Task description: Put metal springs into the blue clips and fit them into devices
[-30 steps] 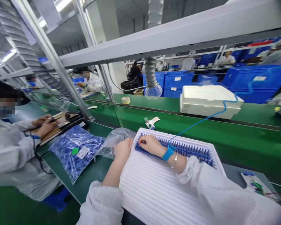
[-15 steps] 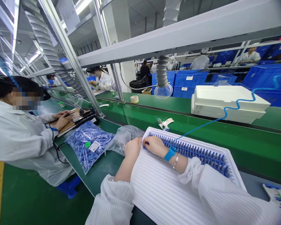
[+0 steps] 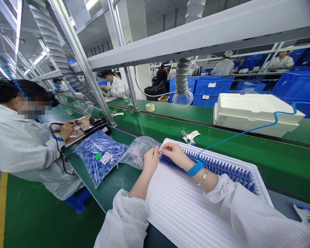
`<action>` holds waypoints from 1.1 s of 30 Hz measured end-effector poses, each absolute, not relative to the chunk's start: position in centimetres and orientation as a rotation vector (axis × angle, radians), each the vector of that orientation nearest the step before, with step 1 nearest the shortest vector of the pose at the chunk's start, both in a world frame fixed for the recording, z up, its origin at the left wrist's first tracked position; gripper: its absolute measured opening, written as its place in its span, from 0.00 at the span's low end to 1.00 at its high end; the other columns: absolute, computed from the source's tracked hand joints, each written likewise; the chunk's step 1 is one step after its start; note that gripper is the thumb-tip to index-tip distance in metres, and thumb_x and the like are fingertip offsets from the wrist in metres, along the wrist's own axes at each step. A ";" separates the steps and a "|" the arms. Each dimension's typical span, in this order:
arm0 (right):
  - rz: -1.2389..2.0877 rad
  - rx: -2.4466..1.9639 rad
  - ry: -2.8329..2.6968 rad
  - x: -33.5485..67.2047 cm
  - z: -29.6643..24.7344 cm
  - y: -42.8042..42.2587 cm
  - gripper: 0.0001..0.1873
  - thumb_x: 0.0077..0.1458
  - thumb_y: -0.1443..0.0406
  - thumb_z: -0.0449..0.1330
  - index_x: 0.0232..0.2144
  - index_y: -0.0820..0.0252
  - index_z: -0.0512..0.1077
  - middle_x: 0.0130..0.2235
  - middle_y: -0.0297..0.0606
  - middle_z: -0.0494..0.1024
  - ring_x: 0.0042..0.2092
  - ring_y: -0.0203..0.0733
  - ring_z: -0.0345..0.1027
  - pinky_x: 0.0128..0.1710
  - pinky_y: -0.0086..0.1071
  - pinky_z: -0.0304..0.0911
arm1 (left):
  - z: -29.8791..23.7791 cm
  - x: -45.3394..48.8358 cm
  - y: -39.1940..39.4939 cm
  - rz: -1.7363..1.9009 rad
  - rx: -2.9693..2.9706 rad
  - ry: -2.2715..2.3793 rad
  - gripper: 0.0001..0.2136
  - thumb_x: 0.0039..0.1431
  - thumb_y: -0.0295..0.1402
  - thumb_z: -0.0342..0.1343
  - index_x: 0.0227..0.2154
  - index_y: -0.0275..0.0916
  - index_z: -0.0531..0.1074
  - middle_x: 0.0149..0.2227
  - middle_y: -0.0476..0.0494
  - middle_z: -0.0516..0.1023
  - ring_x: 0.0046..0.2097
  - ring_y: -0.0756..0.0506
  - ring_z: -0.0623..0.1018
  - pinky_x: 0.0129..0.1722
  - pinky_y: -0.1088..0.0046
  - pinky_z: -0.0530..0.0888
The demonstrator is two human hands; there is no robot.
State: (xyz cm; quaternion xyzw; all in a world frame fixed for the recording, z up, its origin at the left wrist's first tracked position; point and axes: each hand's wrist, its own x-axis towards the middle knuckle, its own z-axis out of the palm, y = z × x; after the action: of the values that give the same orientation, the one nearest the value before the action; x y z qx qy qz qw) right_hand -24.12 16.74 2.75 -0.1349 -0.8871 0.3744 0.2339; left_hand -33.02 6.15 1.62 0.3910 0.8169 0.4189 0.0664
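Note:
A white ribbed foam tray point(image 3: 181, 206) lies before me with a row of small blue parts point(image 3: 217, 168) slotted along its far edge. My left hand point(image 3: 151, 160) sits at the tray's far left corner with its fingers curled in a pinch. My right hand point(image 3: 174, 153), with a blue wrist strap point(image 3: 195, 168) and coiled cord, pinches at the left end of the blue row, fingertips almost meeting the left hand's. What the fingers hold is too small to make out. A crumpled clear bag point(image 3: 136, 151) lies just left of the hands.
A sealed bag of blue parts point(image 3: 99, 158) lies further left on the green bench. A co-worker in white point(image 3: 23, 144) sits at the left. A white foam box point(image 3: 253, 112), tape roll point(image 3: 150, 107) and an extraction hood point(image 3: 182, 98) stand beyond the conveyor point(image 3: 260, 155).
Both hands have lifted slightly off the tray's left end and drawn together in a pinch. The view has swung left and up, bringing the co-worker more into sight.

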 end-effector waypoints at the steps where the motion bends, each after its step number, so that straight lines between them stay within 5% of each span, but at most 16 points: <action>1: 1.000 -0.387 -2.459 -24.0 2.7 17.0 0.09 0.61 0.64 0.54 0.35 0.67 0.69 0.31 0.34 0.73 0.32 0.35 0.69 0.33 0.32 0.67 | 1.6 -33.1 6.1 1.283 1.168 2.462 0.18 0.63 0.43 0.42 0.28 0.34 0.69 0.25 0.50 0.71 0.29 0.51 0.72 0.33 0.70 0.71; 13: 0.643 -0.405 -2.853 -24.0 2.0 17.2 0.11 0.60 0.62 0.56 0.30 0.65 0.69 0.31 0.34 0.72 0.34 0.37 0.68 0.38 0.36 0.65 | 1.6 -33.2 5.8 1.229 1.154 2.524 0.16 0.62 0.42 0.43 0.32 0.35 0.69 0.26 0.50 0.70 0.29 0.51 0.71 0.33 0.69 0.70; 23: 0.795 -0.295 -2.734 -23.5 2.1 17.6 0.11 0.59 0.62 0.57 0.28 0.65 0.70 0.29 0.33 0.73 0.32 0.36 0.68 0.38 0.36 0.65 | 1.6 -33.1 5.7 1.017 1.233 2.591 0.16 0.63 0.42 0.42 0.36 0.35 0.68 0.27 0.50 0.71 0.28 0.51 0.72 0.32 0.69 0.71; 28: 0.938 -0.339 -2.540 -23.9 2.6 17.9 0.08 0.62 0.67 0.51 0.38 0.67 0.68 0.34 0.36 0.74 0.35 0.36 0.70 0.35 0.32 0.66 | 1.9 -32.8 5.6 0.849 1.394 2.580 0.16 0.63 0.41 0.42 0.40 0.35 0.68 0.29 0.49 0.73 0.31 0.50 0.74 0.35 0.67 0.72; 33: 0.928 -0.339 -2.561 -23.5 2.8 17.9 0.09 0.61 0.66 0.53 0.33 0.66 0.69 0.32 0.34 0.74 0.33 0.36 0.70 0.34 0.31 0.66 | 2.3 -32.4 5.1 0.634 1.511 2.572 0.15 0.63 0.41 0.43 0.39 0.35 0.69 0.31 0.47 0.74 0.34 0.49 0.75 0.37 0.65 0.73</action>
State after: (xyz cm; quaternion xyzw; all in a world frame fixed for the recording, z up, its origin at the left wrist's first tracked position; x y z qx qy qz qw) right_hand -23.51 17.87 2.76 -0.1212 -0.9147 0.3315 0.1969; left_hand -32.44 5.06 2.26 0.4950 0.8425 0.2075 0.0459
